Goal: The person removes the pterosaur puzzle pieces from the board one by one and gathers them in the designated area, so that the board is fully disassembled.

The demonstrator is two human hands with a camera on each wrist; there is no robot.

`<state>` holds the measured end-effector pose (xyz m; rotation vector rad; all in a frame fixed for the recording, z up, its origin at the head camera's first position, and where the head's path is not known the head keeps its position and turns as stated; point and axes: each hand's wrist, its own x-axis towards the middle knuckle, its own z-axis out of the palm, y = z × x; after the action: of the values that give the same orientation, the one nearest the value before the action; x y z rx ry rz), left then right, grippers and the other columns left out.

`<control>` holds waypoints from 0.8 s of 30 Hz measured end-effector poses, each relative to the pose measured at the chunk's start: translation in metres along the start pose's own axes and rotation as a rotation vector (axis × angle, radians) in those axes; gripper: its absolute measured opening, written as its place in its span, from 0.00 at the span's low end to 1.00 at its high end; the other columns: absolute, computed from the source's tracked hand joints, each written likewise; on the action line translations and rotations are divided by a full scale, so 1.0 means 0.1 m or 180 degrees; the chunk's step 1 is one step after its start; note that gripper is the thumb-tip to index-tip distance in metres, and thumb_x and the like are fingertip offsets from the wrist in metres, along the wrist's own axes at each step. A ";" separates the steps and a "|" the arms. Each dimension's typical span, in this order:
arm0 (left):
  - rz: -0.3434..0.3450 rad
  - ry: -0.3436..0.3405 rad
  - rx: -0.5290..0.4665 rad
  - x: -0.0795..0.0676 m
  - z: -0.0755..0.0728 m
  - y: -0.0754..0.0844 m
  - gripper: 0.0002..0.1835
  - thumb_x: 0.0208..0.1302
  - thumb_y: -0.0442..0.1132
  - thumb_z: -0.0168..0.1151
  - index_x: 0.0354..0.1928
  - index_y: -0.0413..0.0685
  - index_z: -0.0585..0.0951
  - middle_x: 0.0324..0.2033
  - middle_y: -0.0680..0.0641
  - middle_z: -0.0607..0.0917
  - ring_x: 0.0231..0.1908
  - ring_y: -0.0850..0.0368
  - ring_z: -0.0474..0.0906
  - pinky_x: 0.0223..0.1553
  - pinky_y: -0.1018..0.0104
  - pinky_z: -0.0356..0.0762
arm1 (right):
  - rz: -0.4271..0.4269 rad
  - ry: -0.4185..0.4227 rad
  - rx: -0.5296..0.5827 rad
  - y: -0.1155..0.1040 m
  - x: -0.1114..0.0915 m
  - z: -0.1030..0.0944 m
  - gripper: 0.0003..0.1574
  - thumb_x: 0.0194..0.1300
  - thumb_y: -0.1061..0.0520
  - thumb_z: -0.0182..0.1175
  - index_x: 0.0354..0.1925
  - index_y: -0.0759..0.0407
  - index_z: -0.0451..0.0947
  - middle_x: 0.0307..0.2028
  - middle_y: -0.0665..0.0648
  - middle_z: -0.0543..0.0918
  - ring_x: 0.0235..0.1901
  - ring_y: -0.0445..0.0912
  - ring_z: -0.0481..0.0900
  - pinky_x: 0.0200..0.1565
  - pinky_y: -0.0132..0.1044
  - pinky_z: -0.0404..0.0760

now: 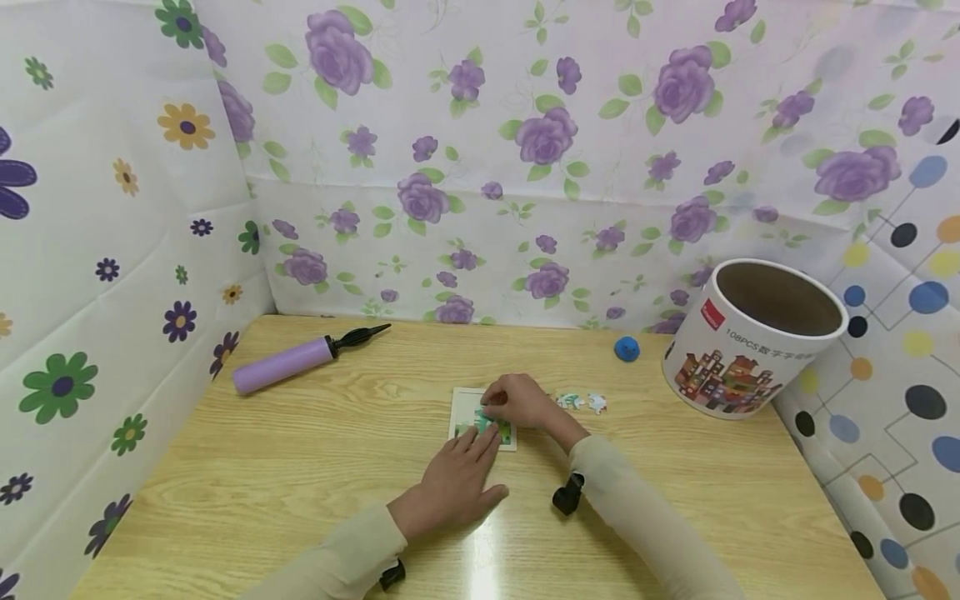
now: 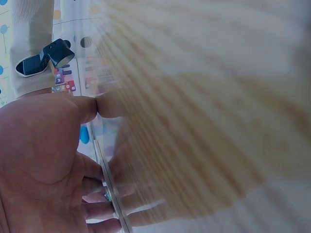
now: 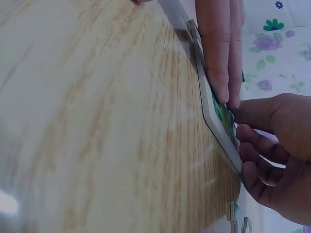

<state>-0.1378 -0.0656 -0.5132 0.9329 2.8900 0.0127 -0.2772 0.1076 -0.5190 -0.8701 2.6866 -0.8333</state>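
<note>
A small white-framed jigsaw puzzle (image 1: 467, 400) with a green and teal picture lies flat at mid-table, in front of the person. My left hand (image 1: 459, 482) rests on its near left part, fingers straight and thumb spread out to the side. From the right, my right hand (image 1: 521, 402) reaches over the puzzle with curled fingers. It pinches a teal puzzle piece (image 1: 492, 412) close over the picture, mostly hidden by the fingers. In the right wrist view the right thumb meets the left fingertips (image 3: 221, 92) at the board's surface (image 3: 209, 109).
Loose puzzle pieces (image 1: 572, 401) lie right of the board, partly behind the right wrist. Farther right stand a small blue ball-like object (image 1: 627, 349) and a big white printed bucket (image 1: 738, 358). A purple hand pump (image 1: 288, 365) lies at the back left. Patterned cloth surrounds the table.
</note>
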 end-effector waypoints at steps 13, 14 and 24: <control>-0.0034 -0.0030 -0.0214 0.07 0.00 -0.03 0.42 0.76 0.65 0.44 0.79 0.43 0.60 0.79 0.44 0.58 0.76 0.41 0.57 0.71 0.43 0.63 | 0.0025 0.0031 0.0083 0.00 0.00 0.03 0.07 0.69 0.52 0.69 0.42 0.52 0.89 0.35 0.45 0.87 0.34 0.37 0.81 0.42 0.38 0.82; -0.0038 -0.0033 -0.0229 0.07 0.00 -0.03 0.42 0.75 0.64 0.44 0.79 0.43 0.60 0.79 0.44 0.58 0.76 0.41 0.57 0.71 0.43 0.63 | 0.0026 0.0037 0.0085 0.00 0.00 0.03 0.06 0.69 0.52 0.69 0.42 0.51 0.88 0.34 0.45 0.86 0.33 0.37 0.80 0.41 0.38 0.81; -0.0050 -0.0053 -0.0252 0.08 0.00 -0.03 0.42 0.75 0.65 0.44 0.79 0.43 0.59 0.79 0.45 0.58 0.77 0.42 0.56 0.71 0.42 0.61 | 0.0016 0.0063 0.0201 0.01 0.00 0.04 0.03 0.69 0.54 0.68 0.40 0.51 0.87 0.32 0.44 0.84 0.32 0.38 0.79 0.39 0.37 0.80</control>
<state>-0.1459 -0.0631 -0.5141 0.8924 2.8583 0.1164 -0.2767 0.1068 -0.5229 -0.8450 2.6624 -0.9253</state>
